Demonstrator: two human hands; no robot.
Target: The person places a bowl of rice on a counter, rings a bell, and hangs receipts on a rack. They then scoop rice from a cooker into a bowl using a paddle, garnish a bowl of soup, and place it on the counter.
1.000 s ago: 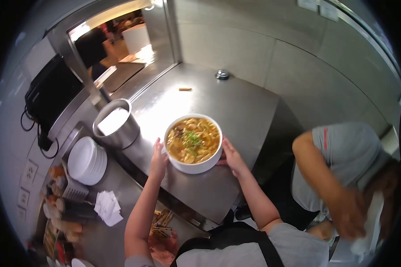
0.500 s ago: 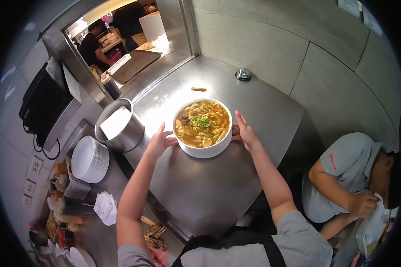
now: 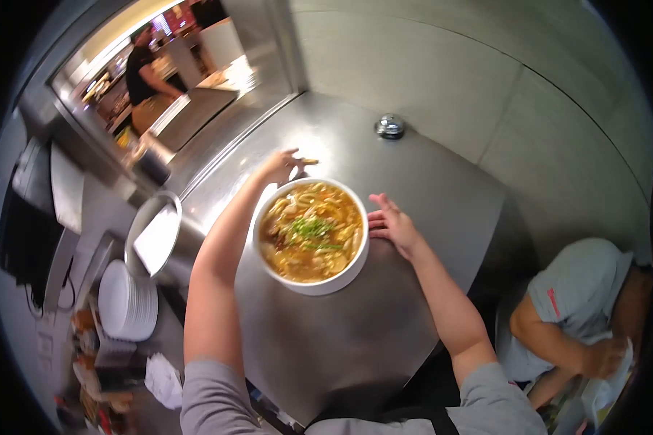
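Observation:
A large white bowl (image 3: 334, 285) of noodle soup with chopped green onion on top stands on the steel counter. My left hand (image 3: 277, 168) reaches past its far left rim, with thumb and fingers apart at a small wooden clothespin (image 3: 309, 162); this hand is slightly blurred. At the bowl's right side, my right hand (image 3: 395, 226) has its fingers spread, with fingertips right at the wall and the thumb raised.
A call bell (image 3: 389, 127) stands at the back near the wall. A steel pot (image 3: 131, 239) holding white paper and stacked white plates (image 3: 127, 300) line the left. A co-worker (image 3: 576, 290) is at the right; another person (image 3: 144, 72) shows through the serving window (image 3: 268, 51).
My left hand has left the bowl's left side and moved forward to the clothespin. My right hand stays beside the bowl. The bowl appears larger and lower left as the view shifts.

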